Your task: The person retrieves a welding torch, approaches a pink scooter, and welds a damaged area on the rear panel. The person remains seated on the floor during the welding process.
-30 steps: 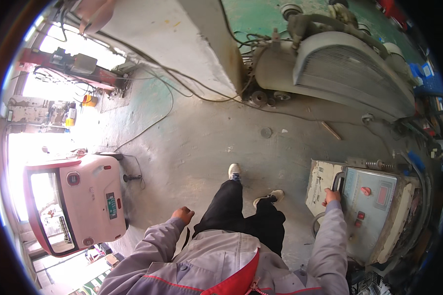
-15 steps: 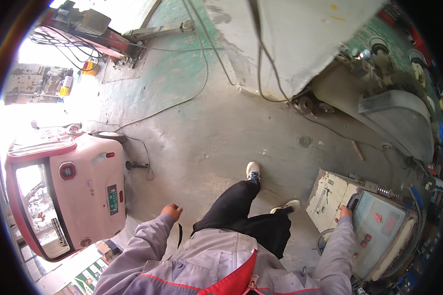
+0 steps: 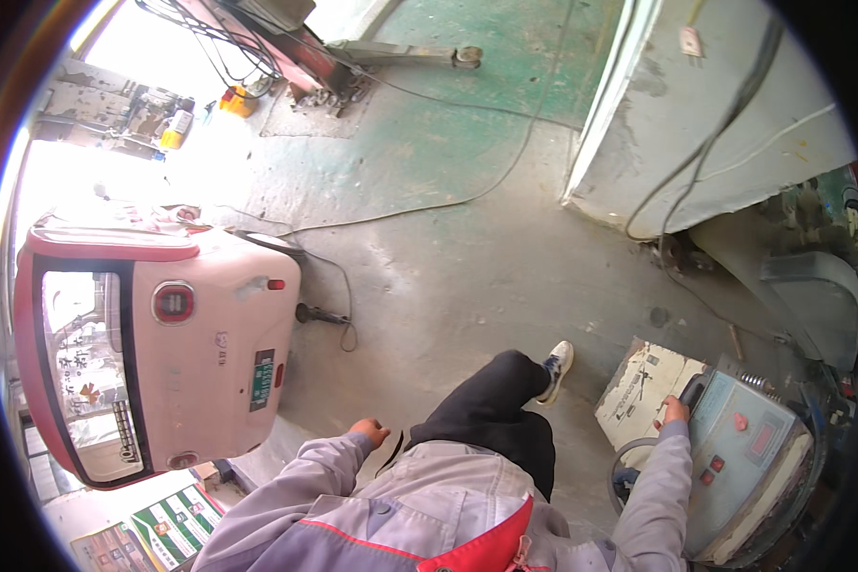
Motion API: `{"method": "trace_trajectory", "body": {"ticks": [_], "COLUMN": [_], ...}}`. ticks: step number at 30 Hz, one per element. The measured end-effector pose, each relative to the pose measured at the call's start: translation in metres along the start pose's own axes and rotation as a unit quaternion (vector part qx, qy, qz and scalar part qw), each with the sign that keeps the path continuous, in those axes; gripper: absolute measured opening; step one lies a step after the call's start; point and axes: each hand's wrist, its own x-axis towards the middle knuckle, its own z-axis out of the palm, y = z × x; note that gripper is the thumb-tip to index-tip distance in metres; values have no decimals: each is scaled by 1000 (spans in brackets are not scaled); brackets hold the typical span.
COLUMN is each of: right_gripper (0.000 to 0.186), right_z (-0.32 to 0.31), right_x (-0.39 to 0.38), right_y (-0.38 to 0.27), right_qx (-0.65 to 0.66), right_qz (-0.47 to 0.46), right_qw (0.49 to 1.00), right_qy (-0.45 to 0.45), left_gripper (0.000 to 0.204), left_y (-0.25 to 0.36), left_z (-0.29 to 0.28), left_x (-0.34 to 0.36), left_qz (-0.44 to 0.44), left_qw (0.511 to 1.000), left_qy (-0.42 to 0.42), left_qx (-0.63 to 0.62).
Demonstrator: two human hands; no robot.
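Currently gripping the black handle [image 3: 698, 385] of a boxy machine [image 3: 734, 443] with the right hand [image 3: 675, 412], at the near right. Holding the left hand [image 3: 370, 431] beside the waist at the near left, showing too little of the fingers to tell whether clenched or loose. Standing on the grey floor [image 3: 467, 315], having a pink vehicle [image 3: 214, 367] on the left, a dark tool [image 3: 320, 314] just beside it, and a pale column [image 3: 705, 124] at the far right.

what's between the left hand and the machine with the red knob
In the head view, from left hand to machine: dark strap, black trousers, grey floor.
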Motion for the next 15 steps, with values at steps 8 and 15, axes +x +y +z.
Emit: {"method": "trace_trajectory", "body": {"ticks": [8, 15], "right_gripper": [60, 70], "right_z": [136, 245], "right_x": [-107, -215], "right_y": [-6, -43], "right_qx": [6, -44], "right_qz": [-33, -23], "right_qw": [999, 998], "right_qy": [7, 39], "left_gripper": [45, 45], "left_y": [-74, -155], "left_z": [-97, -188], "left_x": [54, 87], "left_qz": [53, 43], "left_qw": [990, 996], "left_qy": [96, 49], "left_qx": [-87, -65]}}
